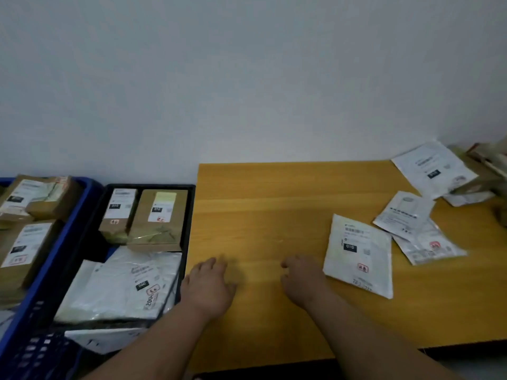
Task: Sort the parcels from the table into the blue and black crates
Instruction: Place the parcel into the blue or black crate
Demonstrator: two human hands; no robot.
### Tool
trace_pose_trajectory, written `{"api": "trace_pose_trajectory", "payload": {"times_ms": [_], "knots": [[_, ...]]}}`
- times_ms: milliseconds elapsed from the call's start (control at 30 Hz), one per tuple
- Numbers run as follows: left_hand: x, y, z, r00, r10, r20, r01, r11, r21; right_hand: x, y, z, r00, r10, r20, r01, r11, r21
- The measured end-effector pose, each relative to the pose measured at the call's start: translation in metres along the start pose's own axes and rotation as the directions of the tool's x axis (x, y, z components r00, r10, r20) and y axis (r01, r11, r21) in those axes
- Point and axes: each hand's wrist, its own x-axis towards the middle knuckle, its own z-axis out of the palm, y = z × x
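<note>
My left hand (210, 286) hovers over the wooden table (274, 215) near its left edge, fingers relaxed, holding nothing. My right hand (300, 281) is beside it, fingers loosely curled and empty, just left of a white parcel (359, 253) lying flat. More white parcels (404, 212) (432, 245) (433, 168) lie further right. The black crate (189, 215) left of the table holds two brown boxes (157, 219) and a white bag (129, 281). The blue crate (55, 264) at far left holds brown boxes (24, 248).
A plain white wall runs behind the table. Brown boxes and packages (485, 165) are piled at the table's back right corner. The table's front edge (274, 366) runs close below my arms. A white parcel (104, 338) lies over the crates' near rims.
</note>
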Motion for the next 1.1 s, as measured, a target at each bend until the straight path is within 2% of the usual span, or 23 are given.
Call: {"api": "trace_pose_trajectory", "payload": {"times_ms": [200, 400, 600, 700, 900, 967, 1033, 1100], "knots": [[0.012, 0.043, 0.013, 0.994, 0.081, 0.077, -0.087, 0.993, 0.078, -0.027, 0.061, -0.006, 0.975, 0.221, -0.025, -0.221, 0.975, 0.003], [0.032, 0.081, 0.026, 0.980, 0.160, 0.121, -0.176, 0.974, 0.144, -0.042, 0.109, -0.012, 0.909, 0.410, -0.077, -0.414, 0.908, -0.056], [0.046, 0.109, 0.031, 0.971, 0.157, 0.182, -0.194, 0.959, 0.207, -0.043, 0.143, -0.020, 0.884, 0.457, -0.096, -0.462, 0.886, -0.039], [0.059, 0.134, 0.033, 0.973, 0.140, 0.183, -0.177, 0.963, 0.201, -0.026, 0.167, -0.034, 0.873, 0.481, -0.083, -0.479, 0.877, 0.046], [0.074, 0.199, 0.057, 0.950, 0.100, 0.296, -0.113, 0.993, 0.027, 0.007, 0.220, -0.046, 0.883, 0.468, -0.018, -0.464, 0.879, 0.112], [0.076, 0.221, 0.064, 0.943, 0.114, 0.313, -0.075, 0.988, -0.135, 0.018, 0.234, -0.047, 0.910, 0.414, -0.001, -0.412, 0.907, 0.091], [0.078, 0.236, 0.071, 0.941, 0.105, 0.321, 0.006, 0.945, -0.326, 0.027, 0.242, -0.044, 0.939, 0.344, 0.009, -0.344, 0.936, 0.071], [0.080, 0.245, 0.076, 0.947, 0.066, 0.313, 0.085, 0.891, -0.446, 0.032, 0.246, -0.041, 0.955, 0.297, 0.002, -0.296, 0.954, 0.033]]}}
